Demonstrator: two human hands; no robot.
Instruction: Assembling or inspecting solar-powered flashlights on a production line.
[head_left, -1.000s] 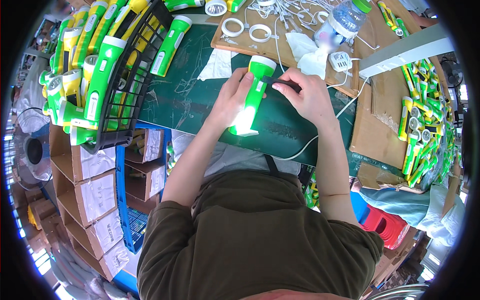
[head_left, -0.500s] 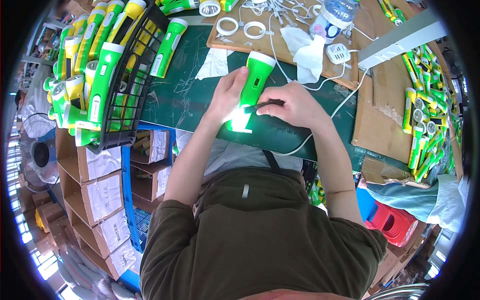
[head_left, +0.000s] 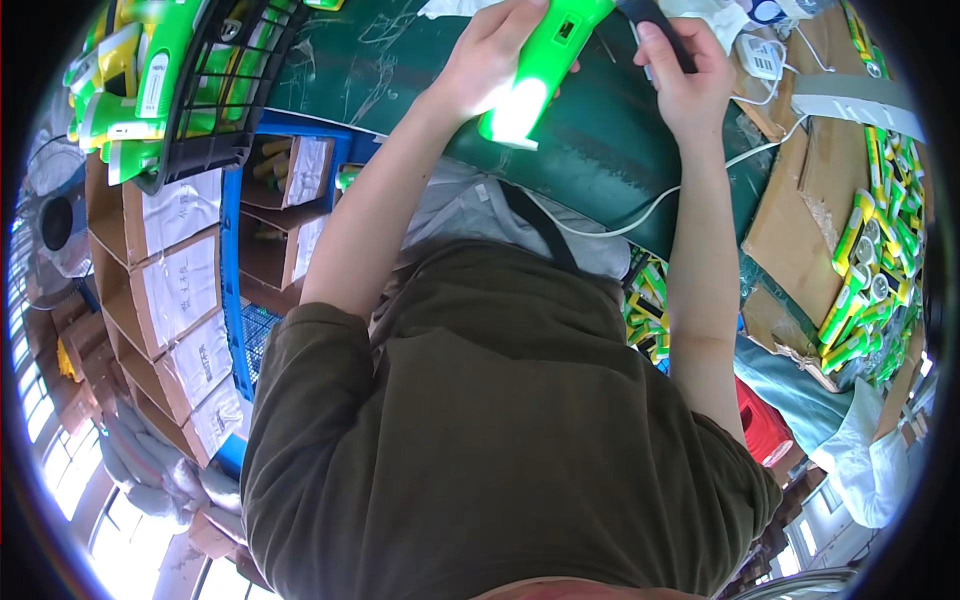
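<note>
My left hand (head_left: pixel 478 68) is wrapped round a green flashlight (head_left: pixel 549 58), tilted over the workbench. A bright white glow shows on its lower part, near the white end piece; its upper end runs out of the picture. To the right of it, my right hand (head_left: pixel 692 88) grips a long black piece (head_left: pixel 662 30) with a handle-like shape. Its upper end sits close to the flashlight's upper part; whether they touch I cannot tell, nor its exact kind.
A black basket (head_left: pixel 205 120) full of green and yellow flashlights stands at the left. Cardboard trays (head_left: pixel 180 290) are stacked below it. A white cable (head_left: pixel 655 208) loops over the green bench top (head_left: pixel 340 75). A heap of flashlights (head_left: pixel 865 260) lies far right beside cardboard (head_left: pixel 800 235).
The view has tilted down, so the bench sits higher in the picture. My right hand with the black piece has moved from the flashlight's glowing lower part to beside its upper part.
</note>
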